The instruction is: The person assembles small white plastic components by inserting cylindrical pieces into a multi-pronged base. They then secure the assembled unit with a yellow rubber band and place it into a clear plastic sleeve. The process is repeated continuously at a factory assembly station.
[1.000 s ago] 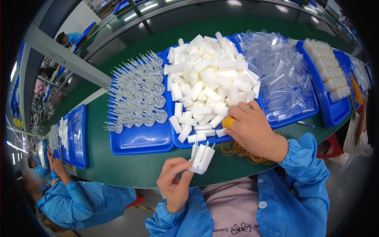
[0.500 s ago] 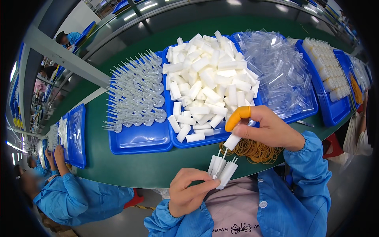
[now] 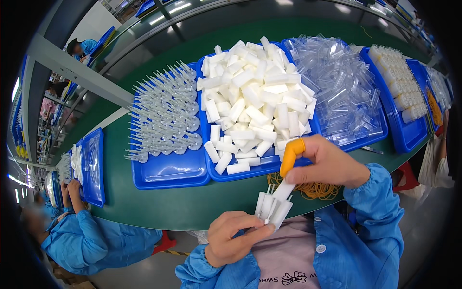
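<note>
My left hand (image 3: 234,237) is closed round the lower end of a small bunch of thin stems carrying white foam cylinders (image 3: 282,212), held above the table's near edge. My right hand (image 3: 329,161), with an orange finger cot (image 3: 290,156) on one finger, pinches another white foam cylinder (image 3: 283,190). That cylinder sits tilted at the top of the bunch, between the others. Thin stem tips poke out of the bunch beside it. How far it sits on its stem cannot be made out.
Brown rubber bands (image 3: 317,190) lie behind my right hand. Blue trays hold stemmed clear bulbs (image 3: 166,115), white foam cylinders (image 3: 250,91), clear plastic tubes (image 3: 337,86) and cream-coloured pieces (image 3: 399,82). To the left, a co-worker in blue (image 3: 91,236) sits at the table.
My right hand has lowered its foam cylinder from above a stem tip down among the other cylinders. My left hand has shifted slightly right with the bunch.
</note>
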A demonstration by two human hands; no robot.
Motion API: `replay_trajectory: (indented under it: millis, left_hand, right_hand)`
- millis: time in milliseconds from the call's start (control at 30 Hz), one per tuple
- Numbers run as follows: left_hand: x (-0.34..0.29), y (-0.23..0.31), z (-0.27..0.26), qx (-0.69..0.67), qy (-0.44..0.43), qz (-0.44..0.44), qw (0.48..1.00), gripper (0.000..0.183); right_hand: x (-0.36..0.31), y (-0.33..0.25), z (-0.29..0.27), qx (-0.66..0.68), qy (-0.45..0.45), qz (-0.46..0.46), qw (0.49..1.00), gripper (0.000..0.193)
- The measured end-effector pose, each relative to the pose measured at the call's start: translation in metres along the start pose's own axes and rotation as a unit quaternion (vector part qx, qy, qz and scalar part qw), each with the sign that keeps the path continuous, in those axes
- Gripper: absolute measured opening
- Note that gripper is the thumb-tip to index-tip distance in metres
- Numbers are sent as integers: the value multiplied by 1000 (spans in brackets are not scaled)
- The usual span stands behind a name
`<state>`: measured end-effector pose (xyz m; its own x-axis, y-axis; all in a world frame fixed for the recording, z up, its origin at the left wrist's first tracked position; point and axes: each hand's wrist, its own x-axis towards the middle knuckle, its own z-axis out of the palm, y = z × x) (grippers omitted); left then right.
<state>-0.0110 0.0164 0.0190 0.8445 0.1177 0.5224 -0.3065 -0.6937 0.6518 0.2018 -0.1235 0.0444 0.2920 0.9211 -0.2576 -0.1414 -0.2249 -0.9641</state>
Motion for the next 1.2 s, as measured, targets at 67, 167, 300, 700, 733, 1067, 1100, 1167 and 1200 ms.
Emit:
replay_trajectory:
  millis: [67,167,300,700,733,1067,1100,1167,1200]
  left_hand:
    - [-2,3,3,5,22,-4,1000,31]
    - [-10,8,7,-10,50,-16,999,31]
    - [0,6,1,-51,-8,43,998,31]
    - [3,1,5,-65,-23,99,993,38]
    - [0,-1,5,-84,-18,94,992,36]
    - [13,-7,4,-140,-120,-42,982,73]
    - [12,-6,5,-127,-141,-43,981,75]
    - [12,-6,8,-150,-136,-59,978,72]
    - [8,-7,9,-151,-129,-59,978,75]
  right_hand:
    - [-6,-3,5,-22,5,3,1000,20]
    - [-18,-12,9,-123,22,-67,990,20]
    - [-25,-33,-8,-184,-39,-107,976,24]
    - [-27,-7,24,-220,-32,-133,966,19]
    - [-29,-7,25,-226,-24,-143,963,19]
    - [-25,8,27,-201,-22,-204,958,17]
    - [-28,9,28,-212,-13,-207,955,17]
    - [-30,13,30,-234,11,-212,949,19]
    - [-32,14,30,-242,7,-205,948,23]
